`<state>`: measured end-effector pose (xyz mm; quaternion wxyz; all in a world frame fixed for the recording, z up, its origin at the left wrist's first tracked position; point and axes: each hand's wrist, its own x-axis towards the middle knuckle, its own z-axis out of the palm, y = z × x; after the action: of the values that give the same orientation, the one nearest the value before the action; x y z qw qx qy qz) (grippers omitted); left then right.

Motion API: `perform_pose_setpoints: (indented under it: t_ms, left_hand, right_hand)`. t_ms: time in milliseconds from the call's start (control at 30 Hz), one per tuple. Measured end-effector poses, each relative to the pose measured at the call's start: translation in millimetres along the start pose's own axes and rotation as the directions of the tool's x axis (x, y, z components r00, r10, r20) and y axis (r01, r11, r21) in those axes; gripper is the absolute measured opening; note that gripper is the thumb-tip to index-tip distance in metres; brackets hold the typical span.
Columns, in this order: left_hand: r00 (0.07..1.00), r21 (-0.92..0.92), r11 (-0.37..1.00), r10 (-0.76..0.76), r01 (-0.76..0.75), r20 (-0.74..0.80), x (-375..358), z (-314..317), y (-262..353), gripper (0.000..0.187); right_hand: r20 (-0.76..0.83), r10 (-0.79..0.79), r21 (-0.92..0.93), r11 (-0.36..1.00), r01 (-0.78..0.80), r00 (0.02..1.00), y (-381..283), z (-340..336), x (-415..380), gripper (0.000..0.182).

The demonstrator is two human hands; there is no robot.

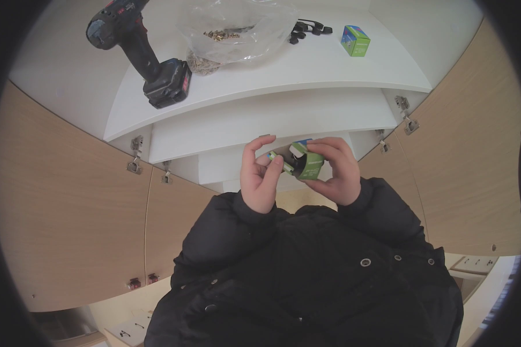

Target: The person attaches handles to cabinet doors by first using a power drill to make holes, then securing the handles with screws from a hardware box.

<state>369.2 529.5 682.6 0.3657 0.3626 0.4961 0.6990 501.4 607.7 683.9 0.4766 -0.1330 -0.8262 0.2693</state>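
Between my two hands, in front of the cabinet shelves, is a small green and blue cardboard box [312, 166] with its end opened. My right hand [340, 168] grips the box by its side, fingers above and thumb below. With thumb and fingers, my left hand [261, 176] pinches the box's opened flap [280, 162]; its index finger is raised. Something dark shows inside the box, too small to make out. A second green and blue box [356, 41] stands on the top shelf.
On the top shelf [272, 75] are a cordless drill [142, 52], a clear plastic bag [237, 34] of screws and several small black parts [309, 29]. Wooden doors [81, 202] on metal hinges [135, 155] stand open at both sides.
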Motion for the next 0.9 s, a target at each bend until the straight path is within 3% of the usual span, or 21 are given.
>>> perform_pose_setpoints:
  t_ms: [200,300,500,600,700,800,900]
  left_hand:
    - [1.000,0.075,0.997,-0.004,0.006,-0.018,-0.3,1.4,-5.9,0.021]
    - [1.000,0.200,0.980,0.008,-0.008,0.003,-2.3,3.7,-0.5,0.024]
    - [0.988,0.086,0.985,-0.150,0.147,0.037,-2.6,4.5,-8.3,0.034]
    - [0.982,0.117,0.985,-0.144,0.130,0.121,-1.0,-1.2,-17.7,0.044]
    - [0.945,0.251,0.967,-0.044,-0.041,0.324,3.8,-8.2,-29.2,0.038]
    - [0.916,0.289,0.956,-0.065,-0.057,0.395,4.6,-9.5,-34.2,0.049]
    - [0.911,0.297,0.955,-0.134,0.013,0.389,1.9,-3.0,-33.6,0.057]
  right_hand:
    - [0.032,0.079,0.049,0.996,-0.080,0.996,4.5,-2.0,-1.1,0.051]
    - [0.042,0.197,0.168,0.965,-0.202,0.979,4.3,0.0,-2.4,0.054]
    - [0.077,0.315,0.286,0.902,-0.323,0.946,6.7,1.5,-4.0,0.048]
    - [0.089,0.255,0.232,0.935,-0.269,0.963,9.0,1.0,-5.1,0.050]
    - [0.119,0.082,0.097,0.991,-0.094,0.989,10.4,0.1,-4.5,0.056]
    - [0.104,0.147,0.190,0.968,-0.164,0.984,10.1,-0.7,-5.2,0.055]
    - [0.101,0.356,0.333,0.868,-0.369,0.929,7.4,-5.4,-4.9,0.057]
